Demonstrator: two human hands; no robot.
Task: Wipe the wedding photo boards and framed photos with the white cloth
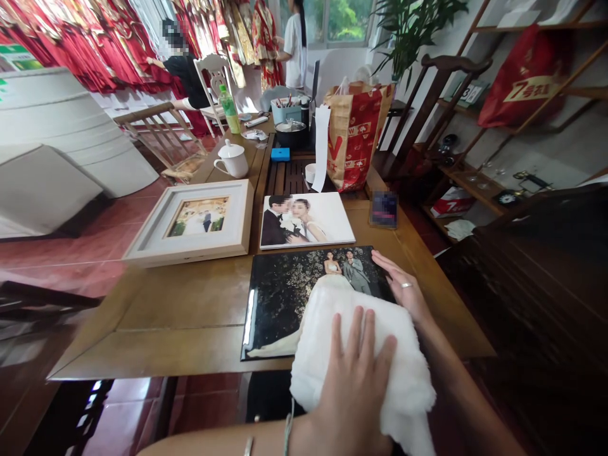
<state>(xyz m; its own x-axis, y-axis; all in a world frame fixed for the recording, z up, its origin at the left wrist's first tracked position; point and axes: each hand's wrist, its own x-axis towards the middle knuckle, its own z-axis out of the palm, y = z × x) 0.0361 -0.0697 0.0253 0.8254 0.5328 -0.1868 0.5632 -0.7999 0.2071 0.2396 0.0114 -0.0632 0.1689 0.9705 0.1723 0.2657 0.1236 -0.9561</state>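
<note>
My left hand lies flat with spread fingers on a white fluffy cloth, pressing it onto the lower right part of a glossy, dark wedding photo panel. The cloth hangs past the panel's near edge. Along the panel's right edge rests my right hand, its fingers stretched out toward the far corner and a ring on one finger; its thumb is hidden. The panel shows a couple, the dress partly covered by the cloth. Just beyond it lies a white photo panel with another couple.
A framed photo lies left on the wooden table. Farther back stand a white lidded mug, a green bottle and a red-brown paper bag. A phone-like object is at right. Two people are in the background.
</note>
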